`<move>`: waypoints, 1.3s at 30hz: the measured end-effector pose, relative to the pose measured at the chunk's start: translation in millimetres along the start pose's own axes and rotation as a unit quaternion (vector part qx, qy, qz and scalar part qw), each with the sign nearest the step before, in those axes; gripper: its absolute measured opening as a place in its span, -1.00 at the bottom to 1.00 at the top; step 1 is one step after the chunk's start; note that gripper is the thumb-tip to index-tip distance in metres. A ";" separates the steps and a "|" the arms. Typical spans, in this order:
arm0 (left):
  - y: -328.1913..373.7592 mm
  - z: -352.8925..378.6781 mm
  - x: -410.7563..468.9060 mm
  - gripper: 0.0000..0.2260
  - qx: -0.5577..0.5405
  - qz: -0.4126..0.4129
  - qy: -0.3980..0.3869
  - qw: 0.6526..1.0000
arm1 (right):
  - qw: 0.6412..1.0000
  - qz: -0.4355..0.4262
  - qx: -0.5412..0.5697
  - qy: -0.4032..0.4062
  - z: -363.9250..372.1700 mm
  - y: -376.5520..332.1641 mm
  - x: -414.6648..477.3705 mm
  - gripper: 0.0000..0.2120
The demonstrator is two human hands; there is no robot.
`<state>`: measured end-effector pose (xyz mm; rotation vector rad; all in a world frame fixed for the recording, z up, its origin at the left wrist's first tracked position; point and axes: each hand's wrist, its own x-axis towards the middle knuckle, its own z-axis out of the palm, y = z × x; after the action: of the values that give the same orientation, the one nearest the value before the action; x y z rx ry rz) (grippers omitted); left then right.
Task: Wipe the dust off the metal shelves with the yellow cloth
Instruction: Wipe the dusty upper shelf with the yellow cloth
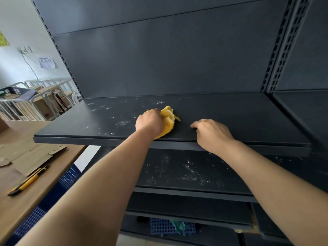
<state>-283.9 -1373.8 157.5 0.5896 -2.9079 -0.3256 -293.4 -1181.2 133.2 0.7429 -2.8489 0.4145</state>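
Observation:
A dark metal shelf [239, 118] runs across the middle of the view, with white dust specks on its left and back parts. My left hand [149, 121] grips a bunched yellow cloth [167, 119] and holds it down on the shelf near the front edge. My right hand [213, 134] rests on the front edge of the same shelf, fingers curled over the surface, to the right of the cloth. A lower metal shelf [186, 171] below is speckled with dust.
A wooden table [21, 206] at the left carries flattened cardboard [32, 157] and a yellow utility knife [26, 183]. A blue perforated crate [65, 180] stands beside it. Metal cage carts [35, 102] stand at the far left. A slotted upright [284, 45] bounds the shelf's right side.

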 end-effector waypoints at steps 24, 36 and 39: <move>37.2 16.9 -24.2 -0.67 0.061 0.149 -0.039 0.986 | 0.999 0.020 -0.022 -0.018 -19.6 21.8 -16.5 -0.58; -52.3 6.8 16.8 -0.47 0.047 0.062 -0.030 0.997 | 0.996 0.082 -0.035 -0.021 -1.0 1.3 2.2 -0.55; -55.8 4.6 21.3 -0.48 0.031 0.065 -0.032 0.997 | 0.994 0.096 -0.041 -0.010 0.5 -1.1 1.0 -0.56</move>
<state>-283.8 -1431.6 141.9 0.4035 -3.0082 -0.2433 -293.8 -1182.7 133.2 0.4636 -2.9475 0.3131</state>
